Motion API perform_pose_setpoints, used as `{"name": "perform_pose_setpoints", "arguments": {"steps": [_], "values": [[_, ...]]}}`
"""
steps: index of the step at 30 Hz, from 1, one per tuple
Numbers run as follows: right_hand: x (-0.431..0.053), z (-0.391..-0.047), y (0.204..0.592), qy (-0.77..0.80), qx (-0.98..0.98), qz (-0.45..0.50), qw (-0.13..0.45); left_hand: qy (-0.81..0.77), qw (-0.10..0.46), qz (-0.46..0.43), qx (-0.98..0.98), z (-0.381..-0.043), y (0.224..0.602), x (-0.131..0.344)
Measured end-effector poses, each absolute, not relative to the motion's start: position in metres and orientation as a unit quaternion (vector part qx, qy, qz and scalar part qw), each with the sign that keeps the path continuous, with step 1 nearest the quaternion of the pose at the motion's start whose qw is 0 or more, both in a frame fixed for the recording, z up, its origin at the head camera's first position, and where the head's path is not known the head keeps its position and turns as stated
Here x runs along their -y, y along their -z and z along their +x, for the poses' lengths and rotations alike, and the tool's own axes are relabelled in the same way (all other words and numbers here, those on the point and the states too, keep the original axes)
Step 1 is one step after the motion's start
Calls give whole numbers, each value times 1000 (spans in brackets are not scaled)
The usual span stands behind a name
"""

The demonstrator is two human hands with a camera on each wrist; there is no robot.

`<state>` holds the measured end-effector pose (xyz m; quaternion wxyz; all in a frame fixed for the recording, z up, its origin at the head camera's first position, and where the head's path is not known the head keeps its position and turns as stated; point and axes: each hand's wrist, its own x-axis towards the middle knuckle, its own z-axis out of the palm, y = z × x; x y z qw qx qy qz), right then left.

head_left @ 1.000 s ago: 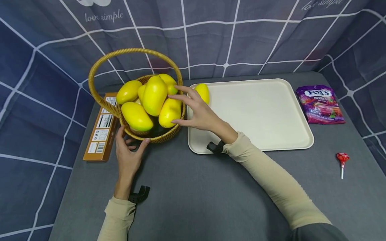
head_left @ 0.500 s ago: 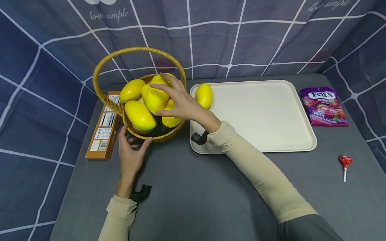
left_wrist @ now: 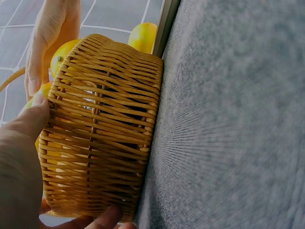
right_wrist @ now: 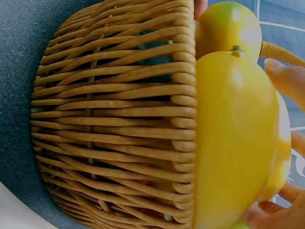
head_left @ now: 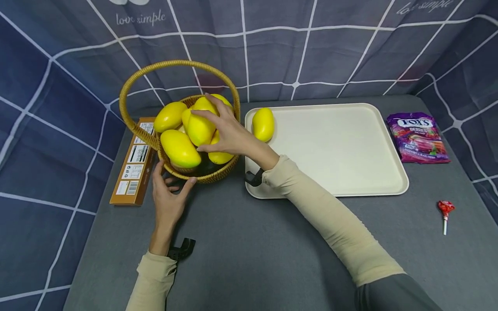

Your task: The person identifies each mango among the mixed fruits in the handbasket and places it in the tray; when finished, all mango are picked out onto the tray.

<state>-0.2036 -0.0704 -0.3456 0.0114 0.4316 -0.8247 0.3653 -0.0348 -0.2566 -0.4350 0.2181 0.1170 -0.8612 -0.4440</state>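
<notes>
A wicker basket [head_left: 218, 176] with a tall hoop handle holds several yellow mangoes, heaped above its rim. My left hand [head_left: 168, 203] grips the near side of the basket; in the left wrist view its thumb lies at the rim and fingers curl along the woven wall [left_wrist: 100, 133]. From the right, my right hand [head_left: 235, 136] reaches over the basket, fingers and thumb curled round the top mango [head_left: 199, 128]. The right wrist view shows another mango [right_wrist: 233, 138] bulging over the rim, with fingers beyond it. A dark item, partly hidden, lies low inside the basket.
A cream tray [head_left: 330, 151] lies right of the basket, with one mango [head_left: 263, 125] at its far left corner. Left of the basket is a brown box [head_left: 132, 172]. A purple candy bag [head_left: 418, 138] and a red lollipop [head_left: 445, 209] lie at the right.
My right hand has moved left from the basket's right edge and closed round the top mango; it has barely moved in the last half second. My left hand stays on the basket.
</notes>
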Motion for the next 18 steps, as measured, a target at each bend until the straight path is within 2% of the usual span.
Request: {"name": "perform_pose_setpoints", "arguments": {"steps": [7, 18], "values": [[74, -202, 347, -365, 827, 428, 17, 442, 218, 118, 862, -34, 434, 256], [69, -207, 351, -396, 804, 437, 71, 443, 220, 118, 861, -35, 435, 257]]}}
